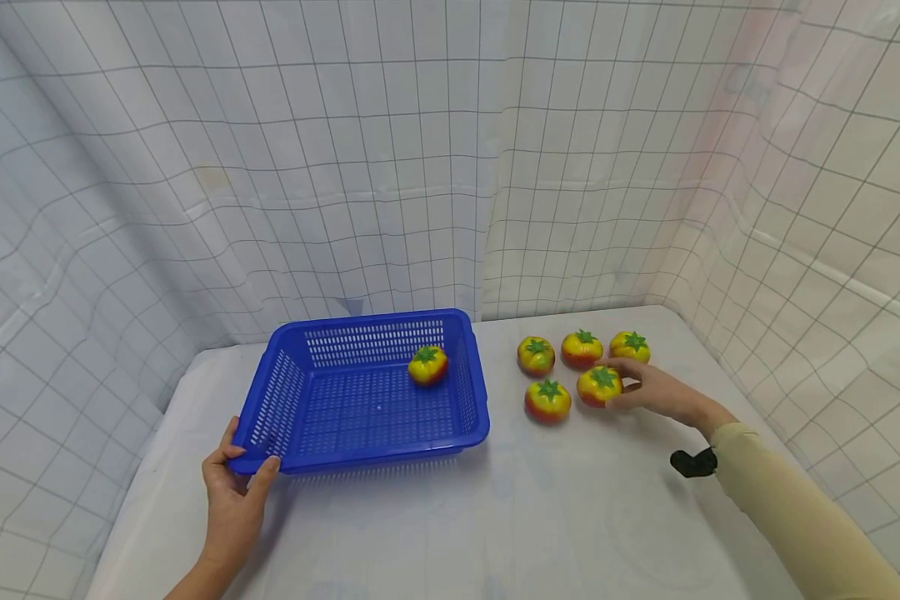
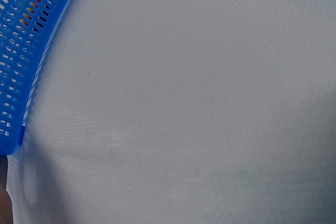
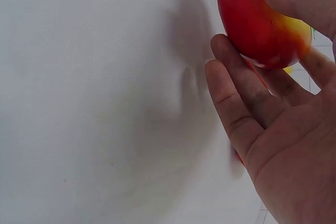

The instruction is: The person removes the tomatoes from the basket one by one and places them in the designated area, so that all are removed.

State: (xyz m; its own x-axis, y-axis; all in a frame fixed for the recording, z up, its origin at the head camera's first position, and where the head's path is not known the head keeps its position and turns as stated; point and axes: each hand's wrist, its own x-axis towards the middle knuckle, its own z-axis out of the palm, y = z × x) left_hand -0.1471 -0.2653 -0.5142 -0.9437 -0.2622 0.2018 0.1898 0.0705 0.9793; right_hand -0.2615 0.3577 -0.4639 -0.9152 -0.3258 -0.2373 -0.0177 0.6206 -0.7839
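My left hand (image 1: 234,500) grips the near left corner of a blue plastic basket (image 1: 375,457), thumb at the front rim and fingers at the left side. In the left wrist view the slotted basket wall (image 2: 23,51) fills the upper left, and only a sliver of the hand shows. At the right, my right hand (image 1: 656,392) holds a yellow-and-red tomato (image 1: 598,387) with a green star-shaped top. In the right wrist view the thumb and fingers lie around this tomato (image 3: 262,30), whose red side faces the camera. Another tomato (image 1: 428,367) sits inside the basket, toward its right end.
Several more tomatoes lie on the white-covered table (image 1: 555,517) around the right hand: one nearer the basket (image 1: 547,402), others behind (image 1: 536,357). A black object (image 1: 693,463) is by the right sleeve. White grid-patterned curtains (image 1: 420,167) enclose the back and sides.
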